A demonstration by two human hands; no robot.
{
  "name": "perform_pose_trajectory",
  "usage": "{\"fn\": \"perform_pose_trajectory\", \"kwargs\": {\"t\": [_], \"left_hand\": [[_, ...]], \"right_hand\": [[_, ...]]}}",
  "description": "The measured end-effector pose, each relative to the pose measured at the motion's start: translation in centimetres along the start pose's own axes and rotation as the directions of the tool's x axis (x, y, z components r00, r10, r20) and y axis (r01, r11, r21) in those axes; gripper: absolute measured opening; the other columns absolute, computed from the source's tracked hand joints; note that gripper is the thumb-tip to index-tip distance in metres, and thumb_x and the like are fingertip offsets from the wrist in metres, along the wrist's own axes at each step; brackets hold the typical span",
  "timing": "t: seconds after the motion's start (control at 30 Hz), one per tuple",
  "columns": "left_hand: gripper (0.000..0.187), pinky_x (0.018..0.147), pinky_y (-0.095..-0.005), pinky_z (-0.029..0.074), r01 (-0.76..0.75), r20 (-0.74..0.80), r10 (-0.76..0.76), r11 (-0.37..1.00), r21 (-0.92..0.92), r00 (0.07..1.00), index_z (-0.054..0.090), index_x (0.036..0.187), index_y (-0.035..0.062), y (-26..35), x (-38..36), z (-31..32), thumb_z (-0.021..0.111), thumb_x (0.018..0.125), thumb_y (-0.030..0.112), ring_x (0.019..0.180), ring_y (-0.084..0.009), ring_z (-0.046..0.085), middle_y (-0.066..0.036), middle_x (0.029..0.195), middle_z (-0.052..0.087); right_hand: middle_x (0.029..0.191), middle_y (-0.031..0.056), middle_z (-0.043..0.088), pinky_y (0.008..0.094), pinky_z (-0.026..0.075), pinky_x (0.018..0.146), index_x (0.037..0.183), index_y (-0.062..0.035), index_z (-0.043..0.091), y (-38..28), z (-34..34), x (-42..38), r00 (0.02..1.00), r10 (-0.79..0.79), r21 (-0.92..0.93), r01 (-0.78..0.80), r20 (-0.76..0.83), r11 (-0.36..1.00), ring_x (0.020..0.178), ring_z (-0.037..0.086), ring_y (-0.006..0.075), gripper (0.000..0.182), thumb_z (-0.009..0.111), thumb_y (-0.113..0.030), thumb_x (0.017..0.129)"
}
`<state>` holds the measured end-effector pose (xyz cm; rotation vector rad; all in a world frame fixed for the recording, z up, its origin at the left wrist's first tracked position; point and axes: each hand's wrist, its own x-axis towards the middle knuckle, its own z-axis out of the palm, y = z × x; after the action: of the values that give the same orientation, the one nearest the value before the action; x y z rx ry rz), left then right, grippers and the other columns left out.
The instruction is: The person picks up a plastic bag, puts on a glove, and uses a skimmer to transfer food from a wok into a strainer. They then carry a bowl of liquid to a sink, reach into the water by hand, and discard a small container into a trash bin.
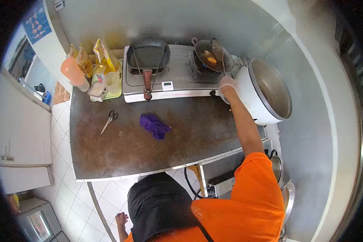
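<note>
My right hand [228,83] is closed around the handle of a skimmer [217,49], whose round head is over the small wok [202,47] on the right burner. Golden pieces of food [210,57] lie in the wok, and a blue flame shows beneath it. Something clear, like thin plastic, covers part of this hand. Low at my side, away from the table, my left hand [121,219] hangs with its fingers curled; I cannot make out anything in it.
A square pan [148,55] sits on the left burner. To the right leans a large white pot [246,94]. Scissors [109,121] and a purple cloth [154,126] lie on the table [121,155]. A green tray [117,92] holds bottles and packets at the back left.
</note>
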<state>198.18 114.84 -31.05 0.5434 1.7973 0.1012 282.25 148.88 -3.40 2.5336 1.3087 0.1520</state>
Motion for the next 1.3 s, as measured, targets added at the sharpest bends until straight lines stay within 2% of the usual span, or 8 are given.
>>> {"fn": "perform_pose_trajectory", "kwargs": {"t": [0.23, 0.4, 0.77, 0.83, 0.93, 1.07, 1.27, 1.3], "left_hand": [[0.028, 0.044, -0.0263, 0.046, -0.007, -0.021, 0.005, 0.996, -0.091, 1.000, 0.054, 0.106, -0.0027, -0.7, -0.6, 0.0, 0.054, 0.092, 0.022, 0.059, -0.0149, 0.064, -0.008, 0.075, 0.065], [0.027, 0.042, -0.0259, 0.045, -0.017, -0.023, 0.017, 0.999, 0.032, 1.000, 0.054, 0.103, -0.0030, 1.1, -1.6, 0.3, 0.054, 0.092, 0.021, 0.059, -0.0152, 0.064, -0.009, 0.074, 0.065], [0.026, 0.049, -0.0270, 0.048, -0.111, -0.021, 0.111, 0.993, -0.044, 0.994, 0.056, 0.103, -0.0014, 4.1, 0.8, -1.3, 0.054, 0.091, 0.022, 0.063, -0.0155, 0.064, -0.009, 0.077, 0.066], [0.027, 0.050, -0.0269, 0.048, -0.109, -0.029, 0.108, 0.992, -0.070, 0.994, 0.056, 0.103, -0.0012, 4.5, 1.0, -1.4, 0.055, 0.091, 0.023, 0.064, -0.0156, 0.064, -0.009, 0.078, 0.066], [0.029, 0.050, -0.0273, 0.048, -0.099, -0.065, 0.099, 0.995, 0.009, 0.993, 0.055, 0.104, -0.0014, 5.4, 0.0, -1.4, 0.056, 0.091, 0.024, 0.064, -0.0157, 0.065, -0.008, 0.078, 0.066], [0.028, 0.050, -0.0277, 0.048, -0.071, -0.062, 0.073, 0.997, 0.043, 0.995, 0.055, 0.103, -0.0012, 5.6, -0.6, -2.0, 0.055, 0.091, 0.024, 0.064, -0.0161, 0.065, -0.009, 0.077, 0.066], [0.026, 0.046, -0.0258, 0.047, -0.063, -0.021, 0.065, 0.996, 0.056, 0.998, 0.055, 0.104, -0.0018, 5.2, 0.9, -2.8, 0.056, 0.090, 0.021, 0.059, -0.0149, 0.064, -0.008, 0.075, 0.067], [0.026, 0.046, -0.0258, 0.047, -0.076, -0.011, 0.077, 0.994, 0.075, 0.997, 0.055, 0.104, -0.0018, 5.8, 1.0, -2.9, 0.056, 0.090, 0.021, 0.059, -0.0149, 0.064, -0.008, 0.075, 0.067]], "right_hand": [[0.107, 0.0185, 0.067, 0.0391, 0.052, 0.085, 0.091, -0.0027, 0.072, 2.9, 0.1, -0.9, 0.937, 0.337, 0.309, -0.294, -0.095, 0.905, 0.101, 0.064, 0.0331, 0.020, 0.056, -0.011, 0.083], [0.101, 0.0179, 0.068, 0.0389, 0.052, 0.084, 0.090, -0.0012, 0.072, 3.5, -0.1, -2.4, 0.963, -0.255, -0.228, 0.269, 0.089, 0.936, 0.096, 0.065, 0.0330, 0.021, 0.057, -0.010, 0.079], [0.085, 0.0256, 0.065, 0.0458, 0.051, 0.074, 0.079, 0.0022, 0.069, 5.7, 2.1, -0.8, 0.991, -0.018, 0.292, 0.056, -0.131, 0.955, 0.084, 0.065, 0.0385, 0.024, 0.055, -0.017, 0.079], [0.083, 0.0271, 0.064, 0.0464, 0.050, 0.073, 0.078, 0.0023, 0.069, 6.0, 2.6, -0.3, 0.983, -0.128, 0.305, 0.083, 0.131, 0.949, 0.082, 0.066, 0.0379, 0.024, 0.055, -0.017, 0.076], [0.081, 0.0260, 0.065, 0.0450, 0.051, 0.071, 0.075, 0.0011, 0.068, 6.2, 4.2, 0.2, 0.957, -0.258, 0.080, 0.270, -0.135, 0.960, 0.080, 0.066, 0.0379, 0.020, 0.055, -0.014, 0.075], [0.083, 0.0259, 0.065, 0.0439, 0.052, 0.069, 0.069, -0.0001, 0.066, 5.2, 3.8, -1.3, 0.950, -0.297, -0.115, 0.286, -0.097, 0.951, 0.079, 0.066, 0.0381, 0.017, 0.055, -0.010, 0.076], [0.062, 0.0132, 0.060, 0.0449, 0.049, 0.054, 0.073, -0.0038, 0.060, 4.4, 3.1, -2.7, 0.972, -0.166, 0.280, 0.208, -0.165, 0.937, 0.058, 0.061, 0.0320, 0.007, 0.060, -0.010, 0.077], [0.059, 0.0063, 0.051, 0.0391, 0.042, 0.048, 0.070, -0.0080, 0.054, 3.9, 0.8, -4.1, 1.000, -0.014, 0.733, 0.014, -0.006, 0.680, 0.052, 0.050, 0.0242, 0.012, 0.058, -0.012, 0.080]]}}
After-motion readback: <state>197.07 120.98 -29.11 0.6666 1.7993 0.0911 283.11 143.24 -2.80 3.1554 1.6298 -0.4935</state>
